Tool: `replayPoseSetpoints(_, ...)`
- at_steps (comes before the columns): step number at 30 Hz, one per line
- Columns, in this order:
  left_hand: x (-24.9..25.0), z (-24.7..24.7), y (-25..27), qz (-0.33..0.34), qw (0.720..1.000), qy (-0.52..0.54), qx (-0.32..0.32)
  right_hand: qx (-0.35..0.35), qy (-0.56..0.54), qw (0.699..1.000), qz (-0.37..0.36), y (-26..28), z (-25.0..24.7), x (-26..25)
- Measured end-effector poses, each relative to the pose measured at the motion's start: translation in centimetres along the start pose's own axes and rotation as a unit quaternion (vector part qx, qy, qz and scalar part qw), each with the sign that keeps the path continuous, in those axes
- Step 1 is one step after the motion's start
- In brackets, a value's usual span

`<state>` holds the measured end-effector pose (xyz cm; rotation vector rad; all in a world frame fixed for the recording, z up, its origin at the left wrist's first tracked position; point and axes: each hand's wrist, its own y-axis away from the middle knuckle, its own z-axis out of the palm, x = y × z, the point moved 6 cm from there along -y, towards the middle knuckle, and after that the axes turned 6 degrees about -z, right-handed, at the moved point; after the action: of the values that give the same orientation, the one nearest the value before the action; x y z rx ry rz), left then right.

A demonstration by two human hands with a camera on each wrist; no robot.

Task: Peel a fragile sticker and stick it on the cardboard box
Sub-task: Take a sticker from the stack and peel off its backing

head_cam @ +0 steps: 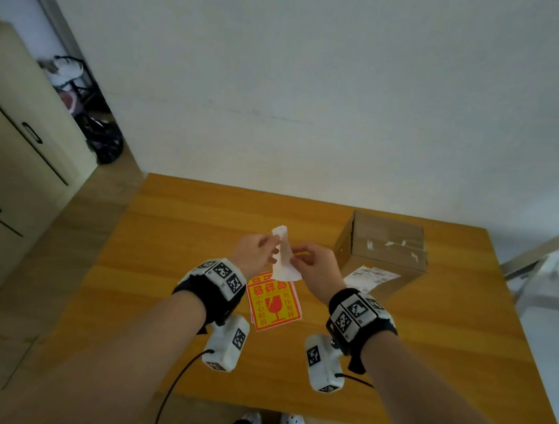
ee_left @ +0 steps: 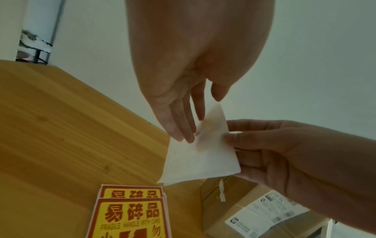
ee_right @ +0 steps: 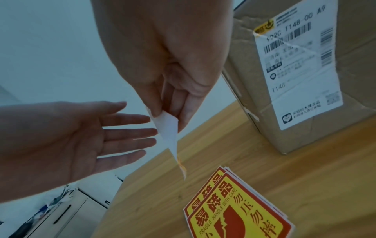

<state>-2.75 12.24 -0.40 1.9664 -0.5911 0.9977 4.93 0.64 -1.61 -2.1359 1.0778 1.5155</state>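
Note:
I hold one fragile sticker [head_cam: 283, 263] upright above the wooden table [head_cam: 165, 269], its white backing side facing the cameras. My right hand [head_cam: 298, 255] pinches its right edge between thumb and fingers [ee_right: 156, 111]. My left hand [head_cam: 270, 248] is spread flat, its straight fingers [ee_left: 183, 127] touching the white sheet [ee_left: 203, 157]. An orange rim shows at the sheet's lower tip [ee_right: 180, 161]. A stack of red-and-yellow fragile stickers [head_cam: 275, 304] lies on the table below my hands. The cardboard box [head_cam: 386, 248] stands to the right of my hands.
A white shipping label [ee_right: 295, 64] covers the box's near side. A cream cabinet [head_cam: 14, 171] stands on the left past the table's edge, and a white unit [head_cam: 552, 320] on the right. The table ends at a white wall.

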Motion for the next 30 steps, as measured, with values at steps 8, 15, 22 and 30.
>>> replayPoseSetpoints(8, 0.3, -0.2, -0.2, -0.128, 0.988, 0.088, 0.017, -0.014, 0.026, 0.999, -0.026, -0.3, -0.5, 0.3)
replayPoseSetpoints(15, 0.6, 0.3, 0.1, -0.132, 0.988, 0.081, -0.012, -0.034, 0.016, 0.999, -0.021, -0.2, -0.7, 0.8)
replayPoseSetpoints(22, 1.0, 0.9, 0.3, -0.115, 0.987, 0.115, -0.012, -0.052, -0.028, 0.998, -0.036, -0.6, -0.2, -0.3)
replayPoseSetpoints(30, 1.4, 1.2, 0.4, -0.111, 0.986, 0.12, -0.016, -0.023, -0.089, 0.996, -0.015, -0.5, -0.9, -0.5)
